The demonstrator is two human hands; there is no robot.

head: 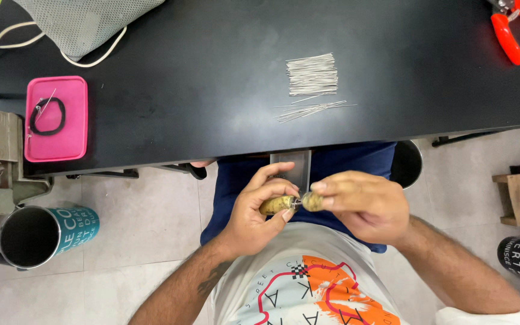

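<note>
Nearest the camera, at the bottom of the frame, sits a white shirt (308,289) with an orange and red print; both forearms rise from it and meet at the frame's centre, over the lap and below the table (212,90) edge. Left hand (254,210) is cupped, palm turned right, fingers curled round a yellowish piece (275,204) with the thumb laid along its top. Right hand (362,201) comes in from the right, knuckles up, its fingertips pinching a small round greenish piece (312,200). These two pieces meet end to end at a dark joint between the hands. What they are is hard to make out, as fingers cover most of each. A grey metal bar (296,168) stands just behind the hands, its lower end hidden by them.

On the black table, centre right, lie a neat bundle of thin wires (312,75) and a looser bunch just below it. Red pliers (510,27) are cut off at the upper right corner. A pink case (55,141) with a black loop (46,116) lies at the left edge.
</note>
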